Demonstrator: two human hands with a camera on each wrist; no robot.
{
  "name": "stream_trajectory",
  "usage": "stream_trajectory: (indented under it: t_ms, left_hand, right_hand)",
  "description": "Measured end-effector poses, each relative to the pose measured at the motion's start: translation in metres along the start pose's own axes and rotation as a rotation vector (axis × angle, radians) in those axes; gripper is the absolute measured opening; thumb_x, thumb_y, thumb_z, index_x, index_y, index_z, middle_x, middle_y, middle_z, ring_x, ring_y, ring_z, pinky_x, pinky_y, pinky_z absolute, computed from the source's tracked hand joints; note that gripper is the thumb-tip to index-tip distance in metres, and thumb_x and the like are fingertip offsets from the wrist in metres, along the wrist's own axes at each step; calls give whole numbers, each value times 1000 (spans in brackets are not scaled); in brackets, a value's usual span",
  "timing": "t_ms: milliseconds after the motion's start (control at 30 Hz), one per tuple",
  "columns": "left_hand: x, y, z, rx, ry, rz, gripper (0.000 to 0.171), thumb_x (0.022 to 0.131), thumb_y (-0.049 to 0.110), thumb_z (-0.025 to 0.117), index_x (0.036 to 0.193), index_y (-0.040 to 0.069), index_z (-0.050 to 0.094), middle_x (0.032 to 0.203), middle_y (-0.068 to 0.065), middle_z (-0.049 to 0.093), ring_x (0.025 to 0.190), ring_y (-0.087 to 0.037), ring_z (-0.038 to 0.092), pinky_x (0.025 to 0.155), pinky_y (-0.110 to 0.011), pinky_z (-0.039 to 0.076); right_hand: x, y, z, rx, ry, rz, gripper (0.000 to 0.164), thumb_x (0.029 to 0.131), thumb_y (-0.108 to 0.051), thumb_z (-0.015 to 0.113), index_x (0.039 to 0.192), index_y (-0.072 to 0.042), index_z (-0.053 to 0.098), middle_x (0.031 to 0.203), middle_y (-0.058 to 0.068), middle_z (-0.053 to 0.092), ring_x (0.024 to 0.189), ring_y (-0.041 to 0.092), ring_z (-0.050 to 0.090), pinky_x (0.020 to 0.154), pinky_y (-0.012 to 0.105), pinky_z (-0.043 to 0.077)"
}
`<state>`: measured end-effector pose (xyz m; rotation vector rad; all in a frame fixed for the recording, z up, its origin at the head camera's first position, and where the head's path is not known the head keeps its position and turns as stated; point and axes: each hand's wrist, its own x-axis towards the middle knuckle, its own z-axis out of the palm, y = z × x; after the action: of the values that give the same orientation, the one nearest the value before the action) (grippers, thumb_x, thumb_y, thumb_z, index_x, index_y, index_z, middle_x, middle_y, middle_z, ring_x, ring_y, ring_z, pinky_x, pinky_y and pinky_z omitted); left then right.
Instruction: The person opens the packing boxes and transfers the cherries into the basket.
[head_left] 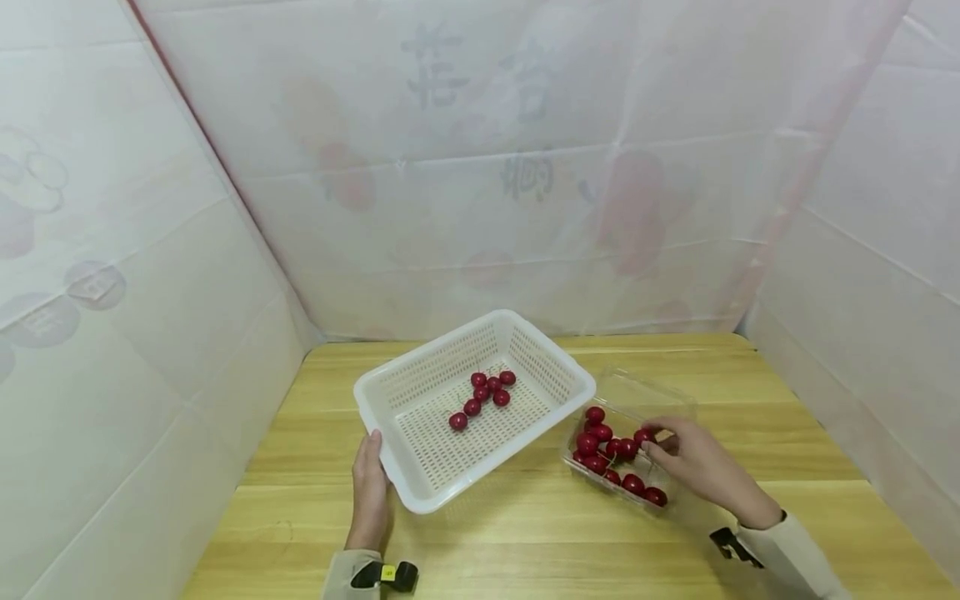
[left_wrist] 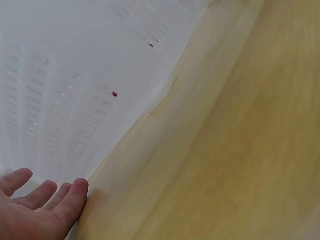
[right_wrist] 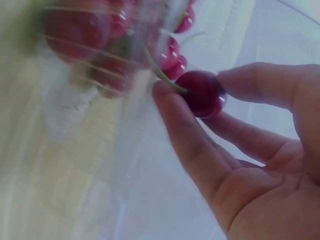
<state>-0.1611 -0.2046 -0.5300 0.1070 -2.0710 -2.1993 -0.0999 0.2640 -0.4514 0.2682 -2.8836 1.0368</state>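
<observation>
A white perforated plastic basket point(head_left: 420, 492) stands left of centre, with several red cherries point(head_left: 481, 393) inside. My left hand point(head_left: 369, 492) touches its left end near the rim. In the left wrist view the loosely extended fingers point(left_wrist: 75, 202) lie against the outside of the basket wall point(left_wrist: 100, 65). My right hand point(head_left: 697, 467) is over a clear plastic box point(head_left: 611, 485) holding more cherries point(head_left: 592, 450). Between thumb and fingers it pinches one dark red cherry point(right_wrist: 201, 93) with a green stem.
The clear box's lid point(head_left: 645, 390) stands open behind it, close to the basket's right corner. Pale printed sheets point(head_left: 480, 225) wall off the back and both sides of the wooden table point(head_left: 525, 542). Dark straps point(head_left: 382, 575) circle both wrists.
</observation>
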Motion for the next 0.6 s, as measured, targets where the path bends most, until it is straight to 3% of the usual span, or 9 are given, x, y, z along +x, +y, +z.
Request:
stream_trajectory:
  t_ms: [133,333,467,600]
  left_hand:
    - [1,-2,1,-10,3,5,63,109,61,27,154,19,43,137,-21,60,113,-25,70,86,-27,60]
    - [1,-2,1,-17,0,7,64,109,61,27,154,18,43,137,-22,60,113,-25,69,86,-27,60]
    - [2,-2,1,-16,9,12,63,109,61,27,154,19,44,137,-21,60,113,-24,70,86,-26,60]
    - [2,-3,1,-16,19,14,63,110,59,28,154,17,44,135,-19,63,111,-21,70,85,-26,60]
  right_hand:
    - [6,-3,-11,-18,83,-52,33,98,-10,70,126,5,63,111,16,74,90,25,75,71,28,62]
    - [25,-17,-25,-20,147,-175,43,96,-1,70,136,7,59,113,17,63,98,34,72,81,40,64]
    - [44,-31,-33,-23,136,-205,37,96,0,69,132,7,63,112,16,61,103,35,70,86,46,64]
    - [67,-48,-38,-91,75,-188,39,100,-11,68,137,0,62,120,15,69,105,32,70,83,43,64]
